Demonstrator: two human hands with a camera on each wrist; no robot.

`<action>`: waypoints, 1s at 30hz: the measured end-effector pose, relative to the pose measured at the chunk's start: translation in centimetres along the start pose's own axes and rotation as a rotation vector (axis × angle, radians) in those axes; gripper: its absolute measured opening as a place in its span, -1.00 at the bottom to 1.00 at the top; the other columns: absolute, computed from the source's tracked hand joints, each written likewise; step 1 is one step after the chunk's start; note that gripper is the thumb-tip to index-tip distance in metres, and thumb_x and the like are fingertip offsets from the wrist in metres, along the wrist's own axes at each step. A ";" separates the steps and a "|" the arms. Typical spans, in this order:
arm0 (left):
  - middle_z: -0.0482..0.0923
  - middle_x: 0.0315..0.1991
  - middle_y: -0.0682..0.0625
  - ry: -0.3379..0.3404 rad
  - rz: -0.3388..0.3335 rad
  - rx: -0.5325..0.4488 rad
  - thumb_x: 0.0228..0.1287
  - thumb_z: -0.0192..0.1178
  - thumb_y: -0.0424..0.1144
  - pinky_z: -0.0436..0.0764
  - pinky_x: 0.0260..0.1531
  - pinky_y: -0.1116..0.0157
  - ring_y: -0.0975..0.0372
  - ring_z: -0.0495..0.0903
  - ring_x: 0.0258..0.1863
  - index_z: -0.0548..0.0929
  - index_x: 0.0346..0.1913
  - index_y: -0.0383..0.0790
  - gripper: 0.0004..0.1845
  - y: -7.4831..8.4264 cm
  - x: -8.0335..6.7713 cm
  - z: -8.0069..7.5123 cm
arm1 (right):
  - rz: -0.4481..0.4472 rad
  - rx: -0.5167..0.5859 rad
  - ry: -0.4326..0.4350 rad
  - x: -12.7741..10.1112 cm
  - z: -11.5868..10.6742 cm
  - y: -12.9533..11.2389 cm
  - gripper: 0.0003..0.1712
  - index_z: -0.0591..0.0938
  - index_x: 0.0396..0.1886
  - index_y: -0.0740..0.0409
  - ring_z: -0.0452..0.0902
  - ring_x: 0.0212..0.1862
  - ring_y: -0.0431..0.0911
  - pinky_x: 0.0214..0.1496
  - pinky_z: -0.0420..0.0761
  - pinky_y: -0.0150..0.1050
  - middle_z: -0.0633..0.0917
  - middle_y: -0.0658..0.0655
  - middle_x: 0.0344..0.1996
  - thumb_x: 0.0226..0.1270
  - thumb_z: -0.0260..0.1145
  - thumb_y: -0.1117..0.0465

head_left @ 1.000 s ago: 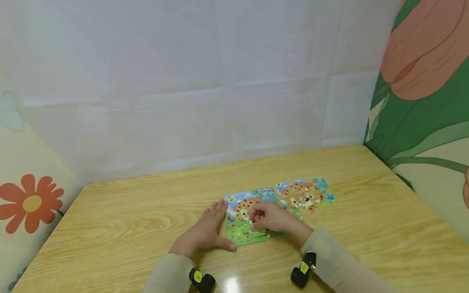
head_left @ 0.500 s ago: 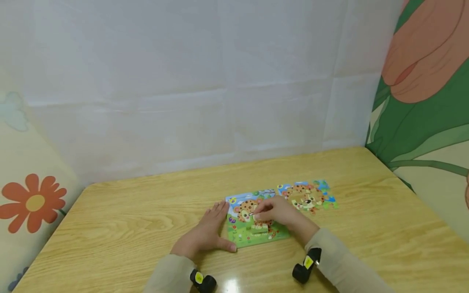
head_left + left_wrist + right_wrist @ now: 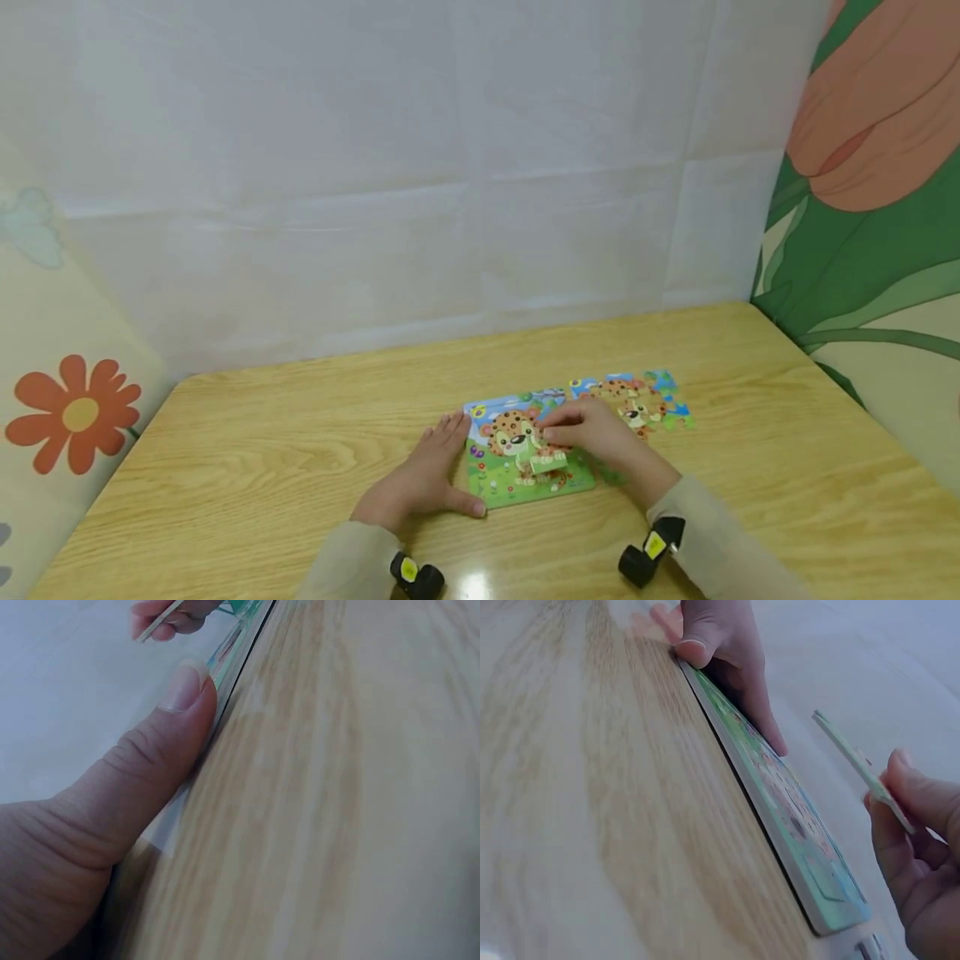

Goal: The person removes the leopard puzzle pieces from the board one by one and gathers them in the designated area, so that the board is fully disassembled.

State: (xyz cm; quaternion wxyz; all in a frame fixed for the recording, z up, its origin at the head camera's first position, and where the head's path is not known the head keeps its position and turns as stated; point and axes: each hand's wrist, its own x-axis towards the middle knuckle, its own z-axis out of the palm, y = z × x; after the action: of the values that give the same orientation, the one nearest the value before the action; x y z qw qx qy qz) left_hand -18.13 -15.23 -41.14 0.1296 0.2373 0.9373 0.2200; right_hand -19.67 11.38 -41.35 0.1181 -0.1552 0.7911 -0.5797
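so the wooden table (image 3: 262, 467) has my leopard puzzle board (image 3: 525, 487) sitting just past dead centre toward 6 o'clock, long axis running roughly 9 to 3 with the right end tipped a bit up toward 2, picture top facing 12. at about 2 o'clock from it is the pile of loose pieces (image 3: 637, 400), touching or nearly touching the board's far corner. my left hand (image 3: 420, 487) lies flat with fingers fairly straight, thumb pressed along the board's near edge and fingertips on its 9 o'clock side, just bracing it. my right hand (image 3: 600, 437) is pinching one puzzle piece (image 3: 547, 460) by its edge, tilted up above the middle of the board, not seated. progress-wise i'd say it's mid-way: part of the leopard picture looks filled in, but that pile at 2 o'clock is still pretty big, so plenty left.
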 end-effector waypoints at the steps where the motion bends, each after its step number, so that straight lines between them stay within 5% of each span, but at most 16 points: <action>1: -0.25 0.45 -0.24 0.000 -0.001 0.001 -0.39 0.42 0.26 -0.24 0.39 -0.02 -0.06 -0.27 0.44 -0.11 0.43 -0.38 0.38 0.0 0.0 0.0 | 0.003 -0.001 0.007 -0.2 -0.2 0.0 -0.75 0.66 -0.16 0.34 0.60 -0.33 -0.16 -0.24 0.66 -0.26 0.70 0.15 -0.33 0.20 0.30 0.28; 16: -0.27 0.46 -0.21 -0.004 -0.013 -0.002 -0.39 0.43 0.25 -0.24 0.40 -0.01 -0.04 -0.28 0.44 -0.12 0.43 -0.37 0.38 0.0 0.0 -0.1 | 0.056 0.080 0.099 -2.7 -2.9 1.2 -0.74 0.60 -0.13 0.49 0.54 -0.28 -0.20 -0.25 0.60 -0.39 0.67 0.14 -0.26 0.23 0.23 0.37; 30: -0.27 0.46 -0.21 -0.008 -0.004 0.003 -0.38 0.43 0.25 -0.25 0.39 -0.02 -0.04 -0.29 0.44 -0.12 0.43 -0.36 0.38 -0.3 0.3 -0.1 | 0.058 -0.070 0.147 -4.8 -5.6 1.7 -0.75 0.61 -0.12 0.41 0.51 -0.25 -0.17 -0.28 0.57 -0.37 0.65 0.19 -0.24 0.27 0.21 0.33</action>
State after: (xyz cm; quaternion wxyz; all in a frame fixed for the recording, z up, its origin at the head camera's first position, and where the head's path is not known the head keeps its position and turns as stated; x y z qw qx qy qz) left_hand -18.53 -15.36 -41.19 0.1333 0.2363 0.9376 0.2174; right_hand -17.46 18.56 -41.22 0.0711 -0.0935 0.8216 -0.5578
